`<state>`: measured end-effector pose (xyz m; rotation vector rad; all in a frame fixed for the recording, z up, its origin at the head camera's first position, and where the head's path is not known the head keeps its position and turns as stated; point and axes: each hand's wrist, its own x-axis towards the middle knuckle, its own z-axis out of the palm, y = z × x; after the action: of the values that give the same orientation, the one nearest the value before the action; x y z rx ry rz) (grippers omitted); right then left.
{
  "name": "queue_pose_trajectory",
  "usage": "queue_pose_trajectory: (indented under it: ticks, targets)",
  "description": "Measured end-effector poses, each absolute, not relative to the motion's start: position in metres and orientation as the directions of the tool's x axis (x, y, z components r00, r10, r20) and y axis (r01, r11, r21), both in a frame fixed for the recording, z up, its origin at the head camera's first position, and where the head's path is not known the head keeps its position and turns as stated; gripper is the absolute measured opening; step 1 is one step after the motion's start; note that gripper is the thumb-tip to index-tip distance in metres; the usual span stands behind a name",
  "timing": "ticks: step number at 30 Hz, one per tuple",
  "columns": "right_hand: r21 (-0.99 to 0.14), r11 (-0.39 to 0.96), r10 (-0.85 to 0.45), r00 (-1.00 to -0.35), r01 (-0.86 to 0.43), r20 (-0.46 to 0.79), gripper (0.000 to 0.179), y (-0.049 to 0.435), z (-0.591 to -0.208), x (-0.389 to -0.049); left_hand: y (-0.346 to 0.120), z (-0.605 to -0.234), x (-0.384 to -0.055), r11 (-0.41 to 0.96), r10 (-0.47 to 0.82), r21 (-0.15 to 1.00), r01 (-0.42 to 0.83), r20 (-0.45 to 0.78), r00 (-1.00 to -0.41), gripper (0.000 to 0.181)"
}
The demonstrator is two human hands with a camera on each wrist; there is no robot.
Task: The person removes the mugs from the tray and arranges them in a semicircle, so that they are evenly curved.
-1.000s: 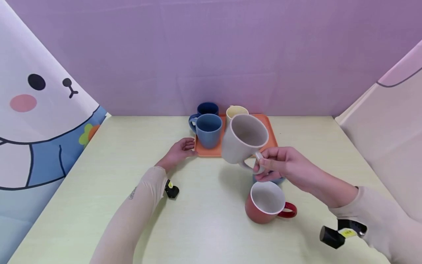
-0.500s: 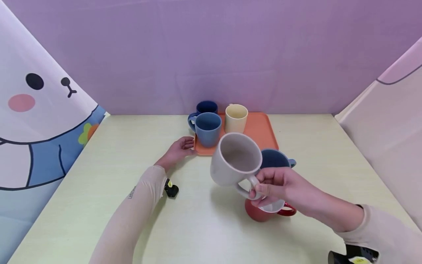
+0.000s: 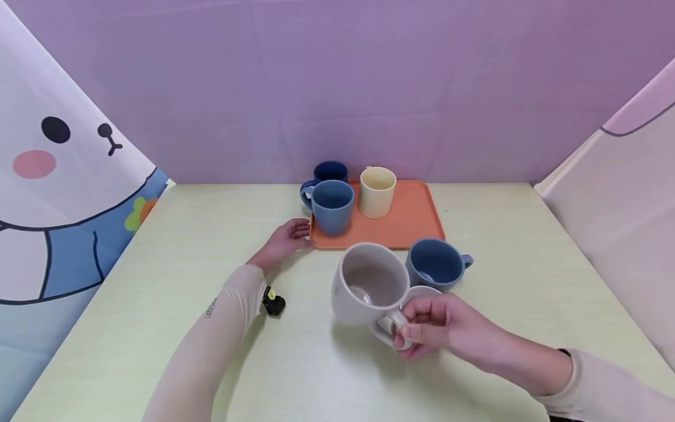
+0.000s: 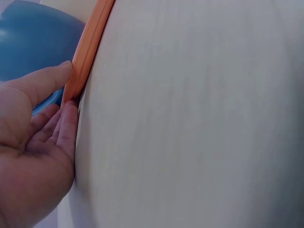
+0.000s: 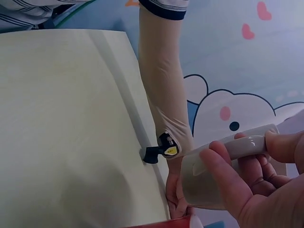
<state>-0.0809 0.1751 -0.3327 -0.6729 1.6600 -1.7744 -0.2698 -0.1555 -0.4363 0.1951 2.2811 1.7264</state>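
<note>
My right hand (image 3: 445, 328) grips a light grey mug (image 3: 369, 287) by its handle, fingers curled through it and thumb on top. The mug hangs above the table, tilted so its inside faces the head camera. Just behind it sits a blue mug (image 3: 435, 264), handle to the right. A red mug (image 5: 166, 223) is mostly hidden in the head view behind the held mug and hand. At the orange tray's (image 3: 406, 214) front left corner, my left hand (image 3: 287, 239) holds the edge; in the left wrist view the thumb (image 4: 54, 78) meets the rim.
On the tray's left half stand a dark blue mug (image 3: 331, 171), a medium blue mug (image 3: 332, 211) and a cream mug (image 3: 377, 196). A purple cloth (image 3: 337, 88) rises behind the table, and printed cloth (image 3: 63, 176) borders the left side.
The right hand has brought the grey mug down and toward me from over the tray, uncovering the cream and blue mugs and covering the red one. The left hand stays at the tray corner.
</note>
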Motion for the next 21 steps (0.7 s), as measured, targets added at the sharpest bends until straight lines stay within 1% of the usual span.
queue_pose_trajectory:
  ticks: [4,10,13,17,21]
  targets:
    - [-0.996,-0.044,-0.736,-0.676,0.078,-0.021,0.017,0.176,-0.341,-0.075,-0.155,-0.437,-0.270,0.291,0.267,0.955,-0.055,-0.136,-0.954,0.060]
    - [-0.991,-0.074,-0.750,-0.661,0.114,-0.020,0.019,0.177,-0.352,-0.066,-0.156,-0.438,-0.271,0.293,0.271,0.955,-0.054,-0.137,-0.953,0.061]
    - [-0.991,-0.077,-0.745,-0.667,0.113,-0.019,0.017,0.179,-0.357,-0.062,-0.157,-0.439,-0.271,0.286,0.277,0.957,-0.048,-0.131,-0.952,0.062]
    - [-0.992,-0.074,-0.738,-0.675,0.100,-0.014,0.013,0.180,-0.365,-0.056,-0.159,-0.438,-0.269,0.286,0.292,0.958,-0.008,-0.094,-0.952,0.060]
    - [-0.992,-0.060,-0.734,-0.678,0.109,-0.031,0.012,0.181,-0.373,-0.051,-0.159,-0.436,-0.267,0.284,0.300,0.959,0.005,-0.084,-0.950,0.060]
